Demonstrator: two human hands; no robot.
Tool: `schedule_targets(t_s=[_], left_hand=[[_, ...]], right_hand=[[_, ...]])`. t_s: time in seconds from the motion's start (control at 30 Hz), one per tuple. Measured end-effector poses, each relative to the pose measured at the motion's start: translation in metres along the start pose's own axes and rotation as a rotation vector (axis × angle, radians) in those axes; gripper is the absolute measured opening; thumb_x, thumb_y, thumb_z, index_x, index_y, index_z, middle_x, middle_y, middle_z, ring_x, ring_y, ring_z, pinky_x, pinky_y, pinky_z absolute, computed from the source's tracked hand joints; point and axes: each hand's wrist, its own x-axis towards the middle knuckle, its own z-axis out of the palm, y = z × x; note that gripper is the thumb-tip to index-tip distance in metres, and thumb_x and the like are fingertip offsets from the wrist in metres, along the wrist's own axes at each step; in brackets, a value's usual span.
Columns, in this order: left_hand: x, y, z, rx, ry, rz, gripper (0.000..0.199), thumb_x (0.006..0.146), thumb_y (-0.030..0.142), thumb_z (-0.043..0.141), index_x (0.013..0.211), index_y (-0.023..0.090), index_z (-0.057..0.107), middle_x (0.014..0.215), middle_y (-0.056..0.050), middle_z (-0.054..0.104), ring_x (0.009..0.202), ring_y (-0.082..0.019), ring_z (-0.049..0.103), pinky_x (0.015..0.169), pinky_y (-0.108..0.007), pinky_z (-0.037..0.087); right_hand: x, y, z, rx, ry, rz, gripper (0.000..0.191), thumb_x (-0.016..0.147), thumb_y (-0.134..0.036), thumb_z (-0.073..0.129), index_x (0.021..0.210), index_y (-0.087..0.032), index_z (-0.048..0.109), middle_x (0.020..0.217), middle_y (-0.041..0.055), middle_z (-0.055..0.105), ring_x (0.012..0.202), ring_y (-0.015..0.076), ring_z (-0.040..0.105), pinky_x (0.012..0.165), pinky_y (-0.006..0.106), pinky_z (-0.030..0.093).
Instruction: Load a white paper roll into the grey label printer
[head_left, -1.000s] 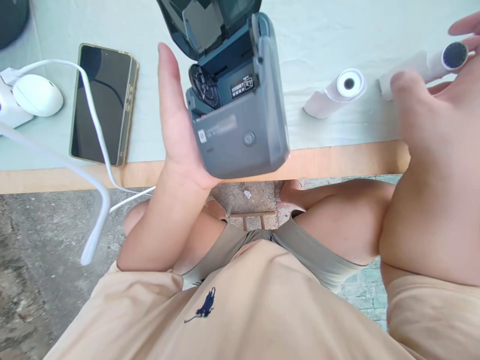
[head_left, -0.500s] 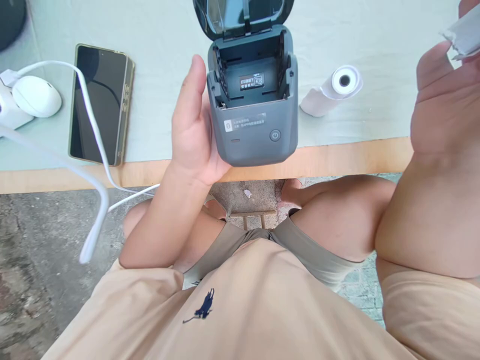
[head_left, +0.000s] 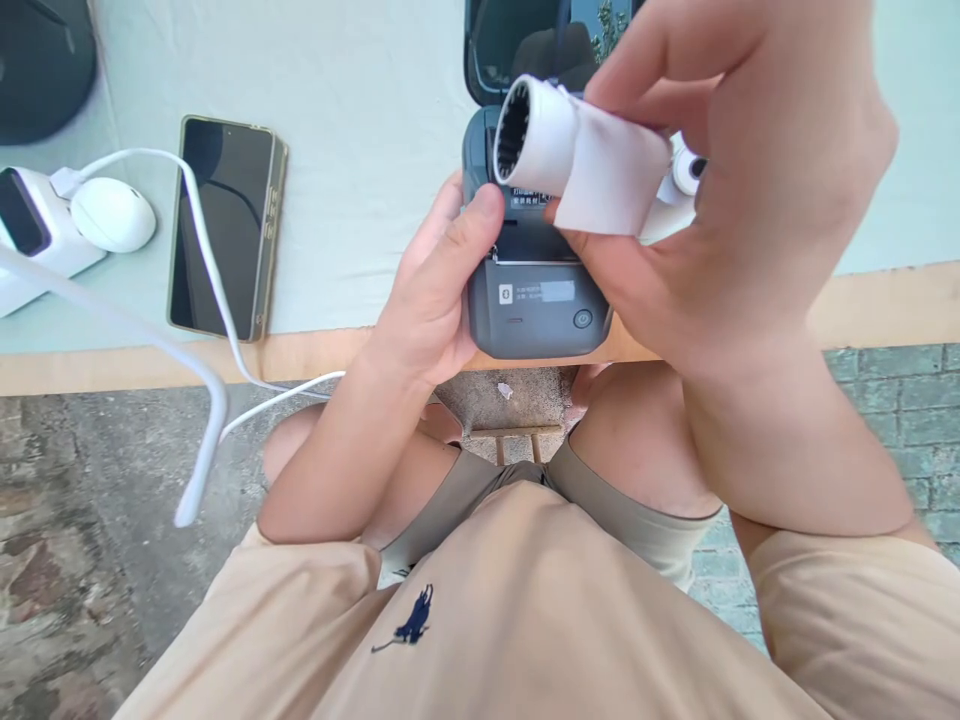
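A dark grey printer [head_left: 540, 310] with its black lid [head_left: 517, 50] raised stands near the table's front edge. My left hand [head_left: 442, 280] grips its left side, the thumb over the rim of the compartment. Between the fingers of my right hand [head_left: 720, 190] is a white paper roll [head_left: 600, 165], tilted over the printer's compartment, its hollow toothed end facing left. The roll hides part of the compartment and its inner label. Behind my right hand, a second white roll [head_left: 686, 172] is partly visible on the table.
At the left, a phone [head_left: 221, 230] lies beside a white rounded device [head_left: 112, 215] and a white box with a dark screen [head_left: 45, 230]. A white cable [head_left: 199, 230] crosses the phone. A dark round object [head_left: 45, 70] sits at the far left.
My right hand has come in from the far right with the paper roll and is over the printer. My left thumb has moved onto the compartment's rim. The view has shifted slightly.
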Motion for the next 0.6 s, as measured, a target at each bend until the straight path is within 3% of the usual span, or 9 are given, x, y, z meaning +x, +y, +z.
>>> schedule_targets(t_s=[0.2,0.3,0.4,0.6], left_hand=[[-0.002,0.001,0.006,-0.070,-0.015,0.020,0.013,0.089,0.030,0.048,0.098,0.023,0.054,0.093,-0.001,0.066,0.106,-0.017,0.062,0.083,-0.026,0.053],[-0.003,0.003,0.008,-0.076,-0.012,0.010,0.018,0.090,0.032,0.044,0.098,0.021,0.055,0.094,-0.003,0.066,0.106,-0.018,0.062,0.083,-0.026,0.053],[-0.003,0.005,0.011,-0.094,0.003,0.029,0.018,0.090,0.031,0.041,0.091,0.020,0.055,0.093,-0.002,0.065,0.109,-0.017,0.060,0.081,-0.025,0.052],[0.000,0.005,0.005,-0.082,-0.074,0.058,0.022,0.089,0.030,0.040,0.085,0.021,0.059,0.084,-0.001,0.062,0.104,-0.018,0.062,0.084,-0.030,0.052]], right_hand=[[0.005,0.002,-0.006,0.053,-0.126,-0.043,0.009,0.080,-0.020,0.051,0.087,-0.017,0.055,0.089,-0.0017,0.061,0.098,0.0122,0.061,0.086,0.025,0.048],[0.002,0.002,-0.004,0.026,-0.074,-0.067,0.010,0.082,-0.025,0.051,0.085,-0.018,0.057,0.090,-0.0040,0.063,0.101,0.0135,0.061,0.093,0.031,0.047],[-0.001,-0.002,-0.007,-0.038,-0.036,-0.091,0.014,0.084,-0.029,0.047,0.082,-0.020,0.059,0.088,-0.0054,0.063,0.095,0.0144,0.061,0.090,0.035,0.045],[-0.017,-0.013,-0.008,-0.063,0.037,-0.310,0.013,0.075,-0.022,0.056,0.087,-0.025,0.060,0.088,-0.0083,0.064,0.092,0.0139,0.060,0.076,0.028,0.040]])
